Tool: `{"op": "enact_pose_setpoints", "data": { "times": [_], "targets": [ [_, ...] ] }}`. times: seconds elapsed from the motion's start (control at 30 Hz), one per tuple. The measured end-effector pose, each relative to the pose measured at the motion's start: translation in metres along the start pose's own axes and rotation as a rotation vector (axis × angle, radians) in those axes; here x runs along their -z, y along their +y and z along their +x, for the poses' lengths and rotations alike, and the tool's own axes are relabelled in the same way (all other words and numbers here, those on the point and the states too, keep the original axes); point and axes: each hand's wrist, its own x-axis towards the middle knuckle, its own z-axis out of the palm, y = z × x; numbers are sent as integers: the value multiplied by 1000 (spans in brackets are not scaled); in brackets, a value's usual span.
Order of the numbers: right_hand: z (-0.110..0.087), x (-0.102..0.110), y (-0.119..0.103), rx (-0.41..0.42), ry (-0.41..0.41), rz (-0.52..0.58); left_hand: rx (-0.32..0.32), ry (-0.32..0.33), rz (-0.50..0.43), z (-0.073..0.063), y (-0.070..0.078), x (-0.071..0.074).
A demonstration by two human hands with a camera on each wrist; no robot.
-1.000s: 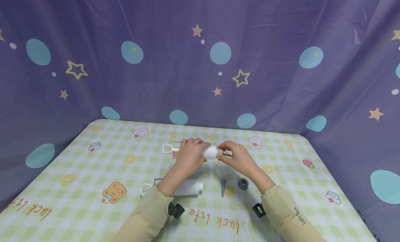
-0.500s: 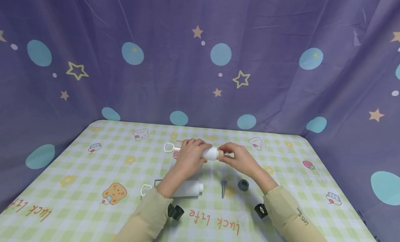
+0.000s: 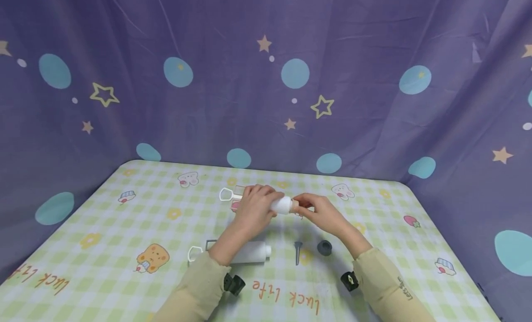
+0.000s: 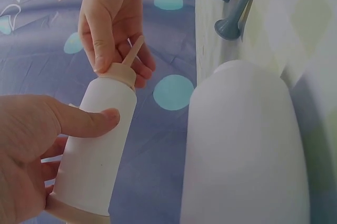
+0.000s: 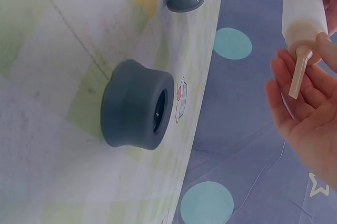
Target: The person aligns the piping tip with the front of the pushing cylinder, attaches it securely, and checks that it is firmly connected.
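While left hand (image 3: 254, 207) clamps its fingers round a white bottle (image 4: 100, 155) | right hand (image 3: 323, 213) pinches its beige cap (image 4: 120, 74) | grey ring (image 5: 129, 109) on worktop (image 3: 199, 225), near side of fingers

Bottle (image 4: 95, 155): white, tan-based, tipped sideways above the tabletop (image 3: 199, 220), my left grip (image 3: 255, 206) around its body.
Cap (image 4: 124, 74): tan, at the bottle's mouth, pinched in my right grip (image 3: 322, 213).
Spout (image 4: 134, 51): tan, thin, slanting from the cap.
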Motion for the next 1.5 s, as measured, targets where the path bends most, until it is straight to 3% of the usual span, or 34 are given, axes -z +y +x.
{"op": "enact_pose_setpoints", "data": {
  "times": [0.4, 0.8, 1.27, 1.5],
  "targets": [
    [0, 0, 4, -19, -7, 43, -27, 62, 14, -1, 0, -2],
    [-1, 0, 5, 25, -15, 14, -17, 47, -20, -1, -2, -4],
    [-1, 2, 4, -16, -50, 43, -31, 58, -45, -1, -3, -4],
    [-2, 2, 8, 15, -49, 10, -44, 62, -57, -2, -1, -3]
  ]
}}
